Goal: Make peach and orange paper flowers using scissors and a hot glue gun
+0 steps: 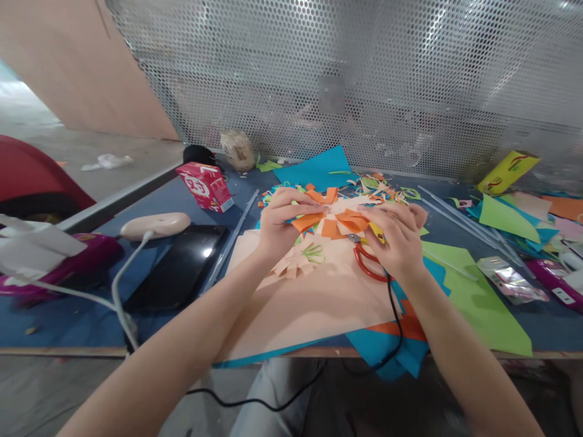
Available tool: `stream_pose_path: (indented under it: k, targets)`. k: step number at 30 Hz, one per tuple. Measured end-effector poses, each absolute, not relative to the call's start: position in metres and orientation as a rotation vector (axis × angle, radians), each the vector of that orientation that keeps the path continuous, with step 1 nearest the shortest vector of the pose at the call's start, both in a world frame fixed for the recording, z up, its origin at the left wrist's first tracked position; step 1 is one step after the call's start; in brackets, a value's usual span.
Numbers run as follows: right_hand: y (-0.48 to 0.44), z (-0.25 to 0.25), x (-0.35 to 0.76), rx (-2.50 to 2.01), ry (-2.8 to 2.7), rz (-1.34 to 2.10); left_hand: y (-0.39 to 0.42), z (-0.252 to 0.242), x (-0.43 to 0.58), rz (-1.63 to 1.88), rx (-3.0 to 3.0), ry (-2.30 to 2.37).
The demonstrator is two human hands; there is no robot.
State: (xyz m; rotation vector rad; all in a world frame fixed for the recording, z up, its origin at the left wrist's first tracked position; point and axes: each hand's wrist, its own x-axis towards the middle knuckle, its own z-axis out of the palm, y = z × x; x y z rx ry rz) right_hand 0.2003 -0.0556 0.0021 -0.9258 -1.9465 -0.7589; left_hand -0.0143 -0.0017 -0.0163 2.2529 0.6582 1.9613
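Observation:
An orange paper flower (331, 227) with cut, folded petals is held between both hands above the peach paper sheet (314, 315). My left hand (289, 218) pinches its left side with closed fingers. On its right side, my right hand (396, 233) grips a petal edge, fingers also closed. Scissors with red handles (367, 264) lie under and beside my right hand, partly covered. Below my left hand, a peach paper flower (294, 264) rests on the sheet, with green paper loops (314, 253) on it.
Paper scraps (378, 187) and a blue sheet (319, 167) lie behind the hands. A phone (177, 267), a red box (206, 187) and a white device with a cable (155, 225) are at left. Green paper (473, 297) and a yellow box (507, 172) are at right. Perforated metal (291, 79) stands behind.

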Motion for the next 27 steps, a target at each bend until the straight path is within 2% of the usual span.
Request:
stream_pose_path:
  k: [8, 14, 27]
  targets:
    - [-0.056, 0.004, 0.199, -0.888, -1.928, -0.793, 0.0, -0.018, -0.014, 1.889, 2.207, 0.711]
    - [-0.052, 0.001, 0.201, -0.909, -1.931, -0.693, 0.007, -0.026, -0.015, 1.757, 2.06, 0.71]
    - [-0.039, -0.008, 0.201, -1.01, -1.743, 0.056, -0.002, -0.02, -0.001, 1.356, 1.554, 0.823]
